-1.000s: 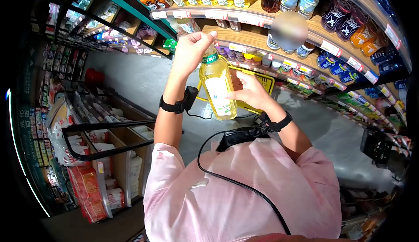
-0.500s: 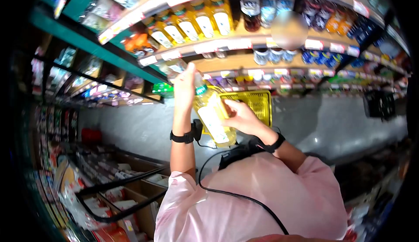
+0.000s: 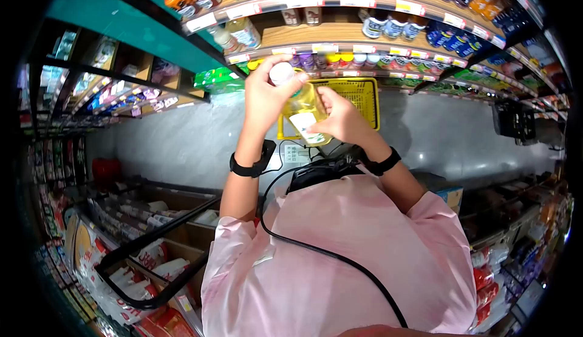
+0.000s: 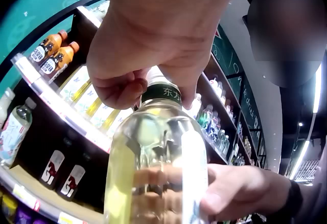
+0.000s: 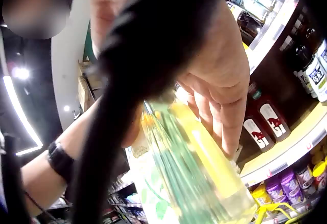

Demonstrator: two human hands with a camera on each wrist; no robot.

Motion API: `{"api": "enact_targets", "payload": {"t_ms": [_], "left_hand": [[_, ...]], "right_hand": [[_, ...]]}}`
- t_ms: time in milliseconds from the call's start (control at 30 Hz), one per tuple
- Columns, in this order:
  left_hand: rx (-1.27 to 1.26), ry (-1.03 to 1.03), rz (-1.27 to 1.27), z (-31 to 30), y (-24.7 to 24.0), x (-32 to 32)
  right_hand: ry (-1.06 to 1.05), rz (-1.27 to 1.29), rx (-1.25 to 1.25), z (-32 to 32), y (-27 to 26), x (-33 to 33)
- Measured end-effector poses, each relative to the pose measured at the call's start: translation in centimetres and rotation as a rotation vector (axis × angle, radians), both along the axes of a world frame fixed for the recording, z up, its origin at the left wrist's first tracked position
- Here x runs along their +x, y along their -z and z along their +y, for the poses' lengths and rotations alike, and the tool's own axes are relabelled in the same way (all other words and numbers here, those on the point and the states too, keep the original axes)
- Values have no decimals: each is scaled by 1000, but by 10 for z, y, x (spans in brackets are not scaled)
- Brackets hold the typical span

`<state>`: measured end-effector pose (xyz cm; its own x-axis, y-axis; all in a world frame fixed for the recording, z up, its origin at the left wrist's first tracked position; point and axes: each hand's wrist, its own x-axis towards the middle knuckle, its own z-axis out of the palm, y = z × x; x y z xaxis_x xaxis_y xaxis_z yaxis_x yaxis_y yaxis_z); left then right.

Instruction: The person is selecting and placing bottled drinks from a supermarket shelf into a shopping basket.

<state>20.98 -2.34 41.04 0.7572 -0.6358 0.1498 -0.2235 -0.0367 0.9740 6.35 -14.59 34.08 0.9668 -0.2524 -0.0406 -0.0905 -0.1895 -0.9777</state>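
Note:
A clear bottle of pale yellow drink (image 3: 311,107) is held between both hands in front of the chest, its capped end tipped up toward the head camera. My left hand (image 3: 265,97) grips it at the top, thumb and curled fingers around the white cap (image 3: 281,73). In the left wrist view those fingers sit right above the dark green neck band (image 4: 161,93). My right hand (image 3: 347,120) holds the bottle's body from the side, the thumb over the white label (image 3: 302,122). From the right wrist, its fingers (image 5: 225,114) wrap behind the yellow bottle (image 5: 189,168).
Shelves of bottled drinks (image 3: 291,0) curve across the front. Below them a yellow shopping basket (image 3: 371,103) stands on the grey floor (image 3: 194,130). To the left is a bin with a black rail (image 3: 146,303); a black cable (image 3: 322,249) crosses the shirt.
The head view tilted up and back down. The bottle's top has tipped toward the camera, showing the white cap, and my left hand has turned around it. My right hand keeps its hold.

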Motion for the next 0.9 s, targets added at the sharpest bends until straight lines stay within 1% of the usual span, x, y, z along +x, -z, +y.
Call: {"api": "enact_targets", "payload": {"t_ms": [33, 67, 100, 133, 167, 200, 233, 267, 300, 333, 367, 400, 433, 500, 567, 600, 633, 667, 700, 733, 767, 800, 833, 867, 900], "left_hand": [[53, -14, -14, 10, 5, -4], [67, 41, 24, 20, 11, -6], [74, 35, 28, 29, 23, -5], [148, 69, 14, 36, 33, -5], [220, 105, -3, 42, 40, -4], [221, 124, -176, 49, 47, -7], [224, 120, -174, 53, 51, -10], [224, 94, -37, 56, 57, -11], [223, 69, 100, 59, 64, -11], [149, 72, -87, 60, 75, -6], [153, 70, -89, 59, 79, -2], [134, 56, -19, 58, 82, 3], [119, 46, 50, 56, 83, 6], [168, 32, 25, 49, 82, 11], [51, 0, -47, 40, 82, 15], [72, -33, 23, 38, 81, 19], [75, -31, 21, 35, 75, 20], [47, -65, 157, 32, 69, 21], [19, -100, 293, 28, 68, 23], [33, -112, 214, 25, 76, 29], [35, -111, 213, 20, 88, 37], [23, -128, 51, 14, 100, 44], [11, -144, -113, 8, 109, 52], [60, -180, -190, 3, 113, 61], [62, -173, -190, -2, 114, 70]], "right_hand": [[11, -5, -39, 0, -1, 1], [27, -31, -136, -1, -5, 2], [47, -54, -232, 0, -8, 2], [56, -71, -332, -2, -2, 3], [52, -70, -329, -5, 2, 5], [39, -148, -406, -6, 5, 8], [26, -226, -481, -5, 6, 9], [9, -176, -479, -3, 5, 11], [8, -179, -476, -2, 6, 15], [5, -167, -479, -1, 9, 19], [3, -154, -482, 1, 8, 24], [-27, -35, -454, 0, 4, 31], [-23, -39, -448, -2, 10, 40], [-14, -118, -415, -6, 27, 56], [24, -147, -443, -7, 29, 61], [71, -177, -511, -9, 33, 63], [118, -204, -579, -9, 35, 63], [138, -267, -571, -10, 35, 61], [140, -265, -569, -13, 38, 57], [128, -165, -391, -20, 44, 52], [116, -66, -213, -27, 51, 46], [164, 41, -150, -33, 65, 35], [166, 40, -149, -39, 82, 24], [174, 109, -8, -45, 100, 14], [184, 178, 136, -46, 112, 6]]}}
